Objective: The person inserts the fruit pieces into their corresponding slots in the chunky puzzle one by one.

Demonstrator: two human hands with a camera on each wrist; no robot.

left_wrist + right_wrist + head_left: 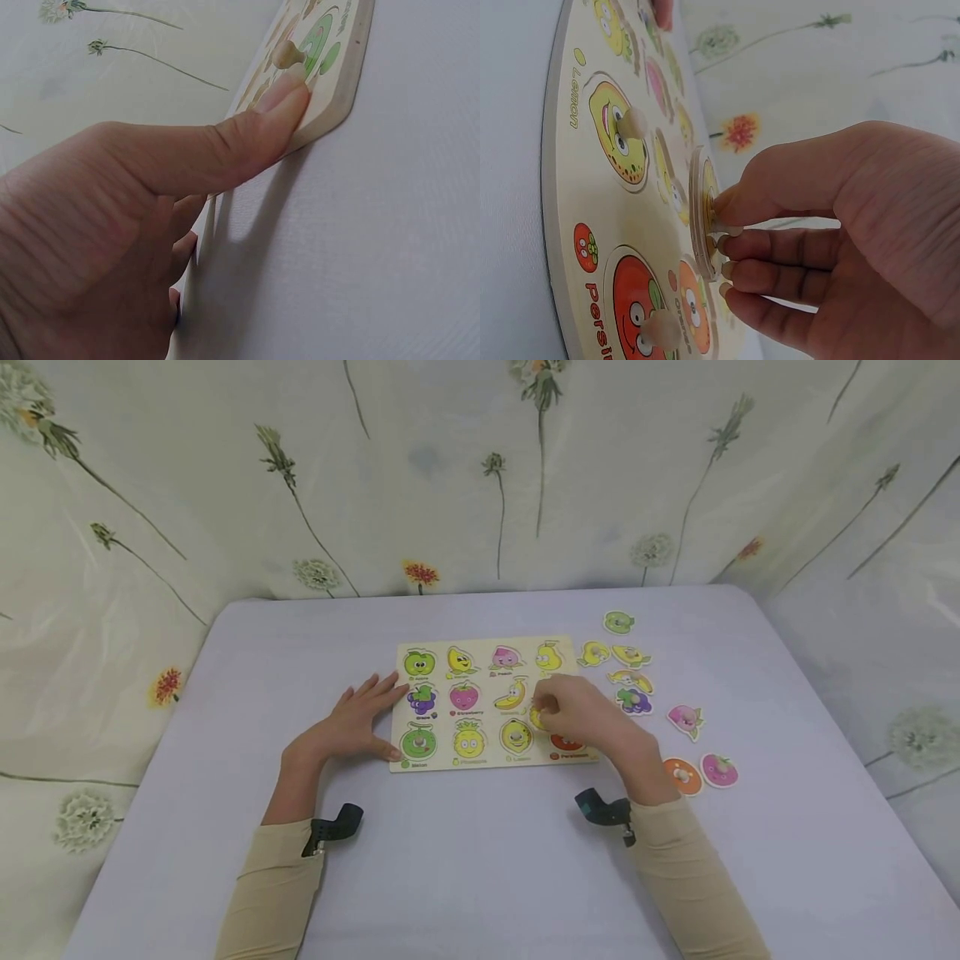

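A wooden fruit puzzle board with printed fruits lies flat on the table. My left hand rests at its left edge with spread fingers. In the left wrist view the thumb presses the board's corner beside the melon piece's knob. Over the right part of the board, my right hand pinches a yellow puzzle piece by its small knob, the piece tilted on edge in the right wrist view. Its printed fruit is mostly hidden. Below it lie a lemon piece and a red persimmon piece, both knobbed.
Several loose pieces lie right of the board: a green one, yellow ones, grapes, a pink one, an orange one and a purple one. A flowered curtain hangs behind the white table.
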